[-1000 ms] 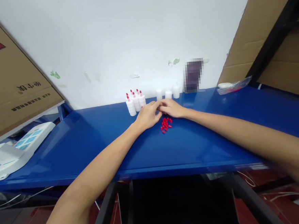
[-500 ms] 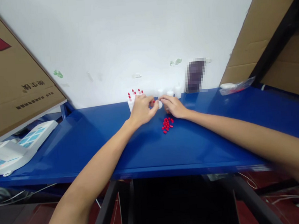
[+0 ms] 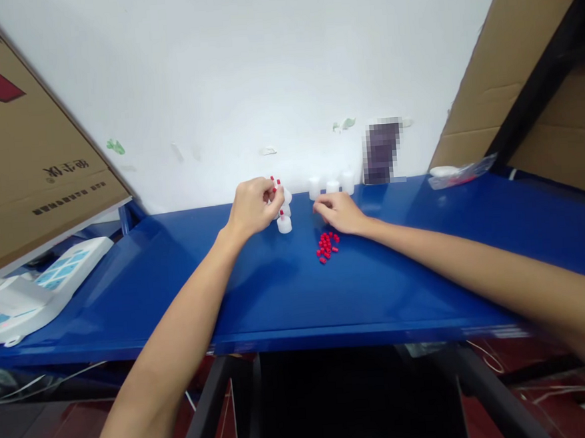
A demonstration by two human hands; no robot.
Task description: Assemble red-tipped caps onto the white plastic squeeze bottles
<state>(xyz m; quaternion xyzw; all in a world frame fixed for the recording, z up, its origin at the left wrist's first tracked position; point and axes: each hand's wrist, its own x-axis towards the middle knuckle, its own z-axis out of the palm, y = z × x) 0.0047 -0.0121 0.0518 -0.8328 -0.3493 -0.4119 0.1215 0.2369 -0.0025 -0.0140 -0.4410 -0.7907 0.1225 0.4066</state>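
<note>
My left hand [image 3: 255, 207] is closed in a pinch on a white nozzle cap [image 3: 287, 196] with a red tip, held over several similar caps. One red-tipped white nozzle cap [image 3: 284, 225] stands upright on the blue table, just right of that hand. Others behind are partly covered by my fingers. My right hand [image 3: 341, 213] hovers low over the table with its fingers curled together; whether they hold anything is hidden. Just below it lies a loose cluster of small red tip caps [image 3: 326, 244]. Several white pieces without red tips [image 3: 315, 188] stand behind the right hand.
The blue table [image 3: 287, 293] meets a white wall [image 3: 213, 84]. On the left are a white power strip [image 3: 70, 268] and a large cardboard box [image 3: 41, 136]. A clear plastic bag [image 3: 464, 172] with a white item lies at the back right.
My left hand has moved left, away from the right hand, carrying the red-tipped nozzle cap. My right hand stays nearly in place, its fingers now more curled. The red pile looks unchanged.
</note>
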